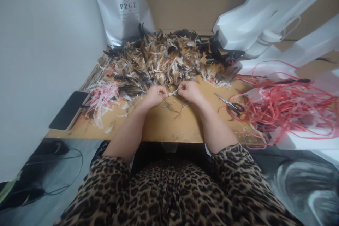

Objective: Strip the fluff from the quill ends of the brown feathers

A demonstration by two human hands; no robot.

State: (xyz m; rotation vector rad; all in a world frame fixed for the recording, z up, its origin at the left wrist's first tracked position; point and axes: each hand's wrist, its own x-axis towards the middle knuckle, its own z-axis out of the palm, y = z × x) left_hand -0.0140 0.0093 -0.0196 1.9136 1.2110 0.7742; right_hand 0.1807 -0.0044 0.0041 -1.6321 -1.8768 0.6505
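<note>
Both hands meet over the wooden table (174, 127), in front of a large heap of brown, cream and black feathers (164, 56). My left hand (156, 96) is closed in a pinch on one end of a thin whitish strip (173, 93). At the strip's other end, my right hand (189, 91) pinches too, so the strip spans the small gap between them. Whether the strip is a feather shaft or a string is too small to tell. A few loose feathers (174, 109) lie on the wood just below the hands.
A phone (69, 110) lies at the left edge beside a bunch of pink and white strips (102, 99). Scissors (230, 104) rest right of my hands, against a tangle of red ribbon (286, 107). Behind stand a white printed bag (124, 17) and a white bottle (265, 42).
</note>
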